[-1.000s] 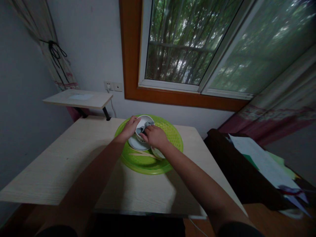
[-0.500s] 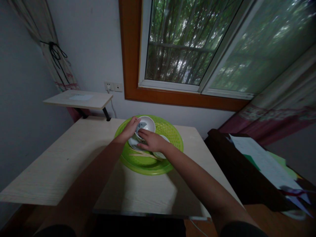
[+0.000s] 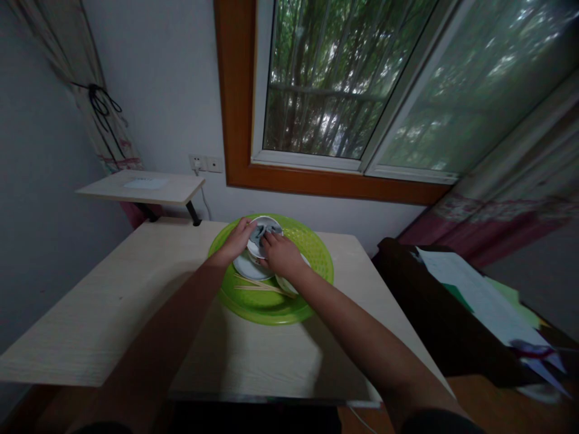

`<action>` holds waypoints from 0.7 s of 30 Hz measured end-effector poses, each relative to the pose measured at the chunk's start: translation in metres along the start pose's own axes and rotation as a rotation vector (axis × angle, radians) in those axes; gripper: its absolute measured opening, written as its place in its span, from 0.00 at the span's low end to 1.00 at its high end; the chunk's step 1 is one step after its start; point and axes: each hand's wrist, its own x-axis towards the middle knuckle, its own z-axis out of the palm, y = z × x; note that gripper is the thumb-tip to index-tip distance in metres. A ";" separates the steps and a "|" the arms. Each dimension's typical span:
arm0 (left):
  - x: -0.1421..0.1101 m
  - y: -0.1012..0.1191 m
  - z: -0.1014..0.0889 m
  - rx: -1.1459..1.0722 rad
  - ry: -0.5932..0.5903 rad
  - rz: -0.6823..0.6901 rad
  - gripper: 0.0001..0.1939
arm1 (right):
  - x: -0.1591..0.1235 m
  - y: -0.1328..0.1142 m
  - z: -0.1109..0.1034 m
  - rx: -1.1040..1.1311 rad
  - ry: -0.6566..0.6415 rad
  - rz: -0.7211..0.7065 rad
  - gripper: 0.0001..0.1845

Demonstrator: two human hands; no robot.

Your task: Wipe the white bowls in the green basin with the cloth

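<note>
My left hand (image 3: pixel 238 239) grips the left rim of a white bowl (image 3: pixel 266 219), which is tilted toward me. Inside the bowl, my right hand (image 3: pixel 281 253) presses a grey cloth (image 3: pixel 258 234) against the inner wall with its fingertips. Below the bowl lies a white plate (image 3: pixel 246 267), partly covered. A second pale dish (image 3: pixel 286 284) shows beneath my right wrist, mostly hidden. Several wooden chopsticks (image 3: pixel 256 286) lie in front of the plate. All of these are in or over a round green plastic basket (image 3: pixel 271 316).
The basket stands on a pale wooden table (image 3: pixel 136 289). At the back left is a small raised shelf (image 3: pixel 172 187) with a paper (image 3: pixel 145 182) on it. To the right, a dark piece of furniture (image 3: pixel 434 325) holds papers (image 3: pixel 470 289). A window (image 3: pixel 335 90) is behind.
My right hand has shifted the cloth within the bowl, and more of the cloth now shows, bunched up. The bowl is tilted a little differently. My left hand stays on the rim.
</note>
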 end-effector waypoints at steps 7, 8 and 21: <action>-0.001 0.000 -0.003 0.086 0.047 0.014 0.13 | 0.003 0.002 -0.003 0.016 -0.101 -0.110 0.17; -0.001 0.000 -0.003 0.093 0.048 0.013 0.13 | 0.002 0.003 -0.002 0.033 -0.099 -0.132 0.16; -0.001 0.003 -0.003 0.081 0.018 0.038 0.13 | -0.005 0.006 0.011 0.256 0.081 -0.287 0.36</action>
